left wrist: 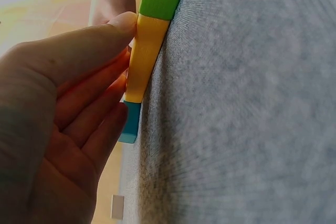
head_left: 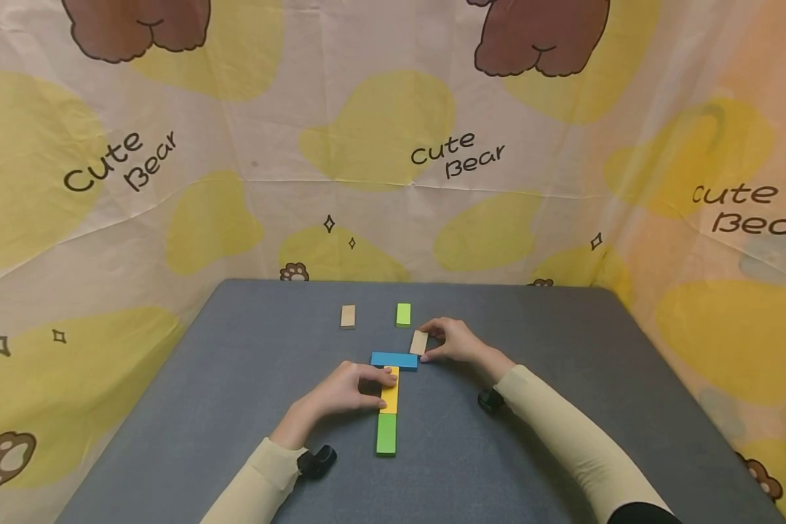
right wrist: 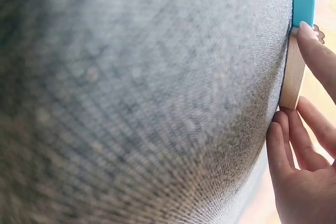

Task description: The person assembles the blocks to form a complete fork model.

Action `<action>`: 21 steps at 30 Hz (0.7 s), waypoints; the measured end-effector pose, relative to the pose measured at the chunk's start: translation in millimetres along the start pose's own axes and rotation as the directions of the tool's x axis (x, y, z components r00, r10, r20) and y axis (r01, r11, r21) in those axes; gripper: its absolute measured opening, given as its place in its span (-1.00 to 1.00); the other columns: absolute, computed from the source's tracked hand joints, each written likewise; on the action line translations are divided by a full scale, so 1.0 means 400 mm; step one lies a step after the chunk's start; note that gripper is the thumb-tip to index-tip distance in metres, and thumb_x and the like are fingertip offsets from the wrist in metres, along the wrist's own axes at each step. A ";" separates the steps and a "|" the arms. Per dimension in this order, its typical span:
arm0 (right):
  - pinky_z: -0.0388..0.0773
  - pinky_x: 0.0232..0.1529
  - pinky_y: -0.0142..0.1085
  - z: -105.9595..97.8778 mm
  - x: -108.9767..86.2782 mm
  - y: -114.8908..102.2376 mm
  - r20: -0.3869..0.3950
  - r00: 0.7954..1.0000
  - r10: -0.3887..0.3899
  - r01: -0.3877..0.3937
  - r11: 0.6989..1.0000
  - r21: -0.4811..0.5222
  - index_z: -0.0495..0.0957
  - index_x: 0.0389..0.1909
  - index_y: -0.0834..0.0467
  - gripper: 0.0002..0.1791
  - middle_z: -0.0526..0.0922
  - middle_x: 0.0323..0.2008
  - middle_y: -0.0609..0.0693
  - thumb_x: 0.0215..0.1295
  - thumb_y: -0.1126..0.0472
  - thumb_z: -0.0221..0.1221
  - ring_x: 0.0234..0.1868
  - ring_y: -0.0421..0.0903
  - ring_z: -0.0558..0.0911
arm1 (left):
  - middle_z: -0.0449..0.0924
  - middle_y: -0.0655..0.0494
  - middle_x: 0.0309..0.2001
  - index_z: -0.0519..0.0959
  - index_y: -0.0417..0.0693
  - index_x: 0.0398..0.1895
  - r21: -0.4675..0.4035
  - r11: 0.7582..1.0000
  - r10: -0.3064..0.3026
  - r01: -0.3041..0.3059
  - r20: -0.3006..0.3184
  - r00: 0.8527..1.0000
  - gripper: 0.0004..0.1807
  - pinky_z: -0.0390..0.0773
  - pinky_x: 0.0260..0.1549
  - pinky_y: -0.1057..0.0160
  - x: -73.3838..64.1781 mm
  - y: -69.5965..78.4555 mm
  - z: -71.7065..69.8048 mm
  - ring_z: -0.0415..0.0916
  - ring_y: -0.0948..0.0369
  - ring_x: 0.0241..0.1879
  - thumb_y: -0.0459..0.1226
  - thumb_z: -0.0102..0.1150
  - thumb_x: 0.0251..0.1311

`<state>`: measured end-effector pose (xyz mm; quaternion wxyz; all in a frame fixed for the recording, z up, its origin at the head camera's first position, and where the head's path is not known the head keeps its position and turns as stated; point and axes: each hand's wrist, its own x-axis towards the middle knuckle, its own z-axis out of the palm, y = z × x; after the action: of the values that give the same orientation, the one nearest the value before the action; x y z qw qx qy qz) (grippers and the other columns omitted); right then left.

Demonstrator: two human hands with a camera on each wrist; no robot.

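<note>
On the table, a green block (head_left: 386, 435), a yellow block (head_left: 390, 393) and a crosswise blue block (head_left: 394, 360) lie end to end in a T shape. My left hand (head_left: 340, 389) holds the yellow block, thumb near its green end and fingers toward its blue end. In the left wrist view, the thumb tip presses the yellow block (left wrist: 146, 56) close to the seam with the green one. My right hand (head_left: 460, 340) grips a plain wooden block (head_left: 418, 342) between thumb and fingers. That block lies slanted at the blue block's right end; the right wrist view shows the thumb where the two meet.
Farther back on the grey table (head_left: 288, 320) lie a light green block (head_left: 402, 315) and a second wooden block (head_left: 348, 316). A printed bear cloth (head_left: 380, 131) hangs behind the table and along its sides. Dark devices are strapped to both wrists.
</note>
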<state>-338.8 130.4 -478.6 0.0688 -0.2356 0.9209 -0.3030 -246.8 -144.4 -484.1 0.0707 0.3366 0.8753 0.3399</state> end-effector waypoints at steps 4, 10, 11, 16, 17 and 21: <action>0.57 0.17 -0.11 -0.001 -0.002 -0.001 0.002 1.000 0.002 -0.002 1.000 -0.002 0.55 0.11 0.11 -0.31 0.62 0.07 0.04 -0.08 -0.04 0.49 0.07 -0.06 0.59 | 0.67 0.40 0.04 0.65 0.26 0.03 -0.002 1.000 0.006 -0.006 -0.001 1.000 -0.60 0.52 0.21 0.10 0.000 0.000 0.001 0.54 0.31 0.20 -0.08 0.38 0.06; 0.57 0.17 -0.12 -0.003 -0.005 -0.002 0.005 1.000 0.003 -0.003 1.000 -0.009 0.55 0.11 0.12 -0.32 0.62 0.07 0.05 -0.08 -0.04 0.48 0.08 -0.05 0.60 | 0.67 0.40 0.04 0.65 0.26 0.03 0.002 1.000 0.005 -0.005 -0.001 1.000 -0.61 0.51 0.21 0.10 0.000 0.000 0.001 0.53 0.31 0.21 -0.08 0.38 0.07; 0.57 0.17 -0.12 -0.003 -0.005 -0.002 0.005 1.000 0.004 -0.004 1.000 -0.010 0.55 0.10 0.12 -0.32 0.62 0.07 0.05 -0.08 -0.03 0.48 0.08 -0.05 0.60 | 0.67 0.40 0.05 0.65 0.27 0.03 0.004 1.000 0.004 -0.004 -0.001 1.000 -0.61 0.51 0.21 0.09 0.000 0.000 0.001 0.53 0.31 0.21 -0.08 0.38 0.07; 0.57 0.17 -0.13 -0.002 -0.008 -0.001 0.000 1.000 0.002 -0.002 1.000 -0.006 0.55 0.10 0.12 -0.32 0.62 0.07 0.05 -0.08 -0.03 0.48 0.08 -0.05 0.60 | 0.67 0.38 0.05 0.65 0.25 0.04 0.006 1.000 0.001 -0.001 0.001 1.000 -0.60 0.51 0.22 0.08 -0.001 0.004 0.001 0.53 0.30 0.21 -0.09 0.37 0.08; 0.57 0.17 -0.12 -0.003 -0.009 -0.002 0.000 1.000 0.000 0.000 1.000 -0.003 0.55 0.10 0.12 -0.32 0.62 0.07 0.05 -0.08 -0.03 0.48 0.08 -0.05 0.60 | 0.67 0.38 0.05 0.65 0.25 0.04 0.007 1.000 0.001 -0.001 0.002 1.000 -0.60 0.51 0.22 0.08 -0.001 0.005 0.001 0.53 0.30 0.21 -0.09 0.37 0.08; 0.56 0.18 -0.12 -0.002 -0.011 -0.001 -0.002 1.000 -0.001 0.001 1.000 0.005 0.55 0.10 0.12 -0.32 0.62 0.07 0.05 -0.08 -0.03 0.48 0.08 -0.05 0.60 | 0.67 0.38 0.05 0.65 0.24 0.04 0.005 1.000 0.004 -0.004 0.001 1.000 -0.60 0.51 0.21 0.08 -0.002 0.008 0.000 0.53 0.29 0.21 -0.09 0.37 0.08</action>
<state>-335.1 132.6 -477.6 0.0685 -0.2358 0.9201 -0.3053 -244.3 -143.1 -482.3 0.0698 0.3387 0.8755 0.3376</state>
